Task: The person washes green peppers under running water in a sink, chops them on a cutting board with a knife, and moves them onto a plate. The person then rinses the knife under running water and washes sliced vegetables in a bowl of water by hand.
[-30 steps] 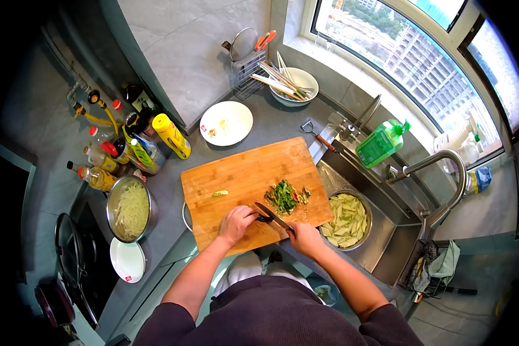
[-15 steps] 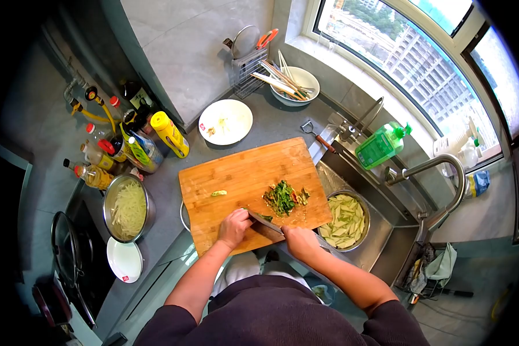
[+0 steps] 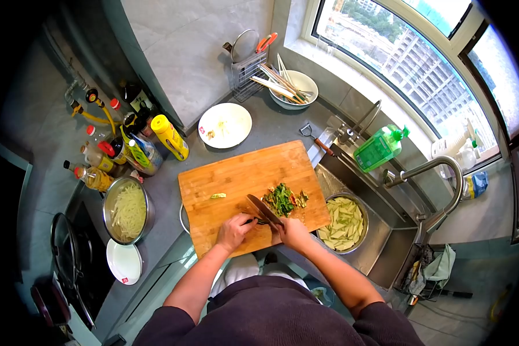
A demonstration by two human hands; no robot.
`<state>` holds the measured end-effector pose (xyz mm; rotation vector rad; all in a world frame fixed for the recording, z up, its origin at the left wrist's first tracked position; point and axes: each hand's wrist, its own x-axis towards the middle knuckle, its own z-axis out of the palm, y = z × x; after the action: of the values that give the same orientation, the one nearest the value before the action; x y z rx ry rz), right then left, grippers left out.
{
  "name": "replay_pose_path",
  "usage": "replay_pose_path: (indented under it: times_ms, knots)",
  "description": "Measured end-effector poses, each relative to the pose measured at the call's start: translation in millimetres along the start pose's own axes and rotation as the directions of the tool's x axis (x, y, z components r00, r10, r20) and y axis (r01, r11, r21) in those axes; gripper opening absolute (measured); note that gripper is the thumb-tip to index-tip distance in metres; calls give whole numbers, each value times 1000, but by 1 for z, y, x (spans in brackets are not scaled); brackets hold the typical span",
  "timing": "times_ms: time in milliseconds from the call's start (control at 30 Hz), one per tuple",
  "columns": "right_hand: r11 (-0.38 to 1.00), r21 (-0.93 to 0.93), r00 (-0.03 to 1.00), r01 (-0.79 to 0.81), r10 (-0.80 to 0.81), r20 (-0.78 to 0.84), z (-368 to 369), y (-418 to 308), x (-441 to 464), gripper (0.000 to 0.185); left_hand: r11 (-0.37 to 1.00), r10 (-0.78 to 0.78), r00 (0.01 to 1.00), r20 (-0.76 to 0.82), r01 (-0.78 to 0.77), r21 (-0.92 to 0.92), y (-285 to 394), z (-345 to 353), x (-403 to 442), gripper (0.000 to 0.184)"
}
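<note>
My right hand (image 3: 294,233) is closed around the handle of a kitchen knife (image 3: 263,209), whose dark blade slants up and left over the wooden cutting board (image 3: 236,167). On the board's near part, my left hand (image 3: 232,232) has its fingers closed at a small dark piece (image 3: 252,220) beside the blade; what it is I cannot make out. Just right of the blade lies a pile of chopped greens (image 3: 282,199) with red and brown bits. A small pale green scrap (image 3: 218,196) lies apart on the left of the board.
Left of the board stand a bowl of pale shreds (image 3: 129,213), a white dish (image 3: 124,262) and several bottles (image 3: 98,179). Behind it are a plate (image 3: 225,124) and a bowl of chopsticks (image 3: 297,86). The sink (image 3: 380,230) at right holds a bowl of sliced vegetables (image 3: 343,225).
The knife blade has swung up and away from me, now beside the greens pile. My right hand has shifted slightly; my left hand stays nearly in place.
</note>
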<state>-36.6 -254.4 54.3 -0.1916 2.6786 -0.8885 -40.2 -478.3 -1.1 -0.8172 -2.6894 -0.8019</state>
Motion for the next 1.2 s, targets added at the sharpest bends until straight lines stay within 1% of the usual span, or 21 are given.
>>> replay_pose_path:
  times_ms: [33,133,233,333,400,433,533,600,700,733,833,933,1000,1100,1200]
  knots:
    - [1000,-7,1000,-2,2,-2,-7,-2,-4,17,1000,-13,1000,9,13,-9,-1,0,-2,24]
    - [986,-155,991,56,-37,125,-17,-7,-18,19,998,-39,999,35,41,-41,-1,0,-3,23]
    - [969,-245,987,38,1,158,-8,-3,-25,20,998,-22,999,49,25,-51,-2,-5,-1,20]
    - [965,-262,986,16,29,167,4,3,-23,21,998,-3,999,34,5,-68,-1,-5,0,17]
    - [976,-213,992,34,-7,127,-1,-1,-25,18,995,-12,999,38,15,-100,-2,-6,0,16]
    - [981,-189,994,45,-25,106,-5,-5,-25,17,996,-12,999,34,15,-88,-3,-4,-1,16]
    - [980,-193,995,42,-23,100,-6,-10,-25,18,999,-24,999,42,25,-37,-5,-4,-1,16]
    - [976,-218,990,17,14,141,-4,-15,-27,17,999,-46,996,77,46,9,-1,-6,-2,17]
    - [965,-263,983,-15,63,173,3,-16,-26,17,996,-89,988,125,90,0,0,-10,0,17]
    - [960,-279,981,-24,76,177,5,-16,-24,17,997,-77,991,111,79,-8,-2,-8,-1,17]
    - [964,-266,984,-12,59,167,7,-15,-23,16,998,-57,995,81,59,-23,-8,0,-4,17]
    - [979,-204,988,29,3,156,-3,-21,-22,16,998,-64,995,72,65,-14,-10,0,-4,15]
    - [975,-220,984,15,25,176,-4,-21,-26,19,998,-69,994,79,70,-7,-8,-2,-3,14]
    - [968,-252,981,7,41,187,-4,-19,-29,22,990,-143,983,117,144,-1,-4,-6,-1,12]
    - [965,-264,977,-4,61,206,0,-18,-25,23,992,-125,987,99,127,-18,-8,-3,-2,11]
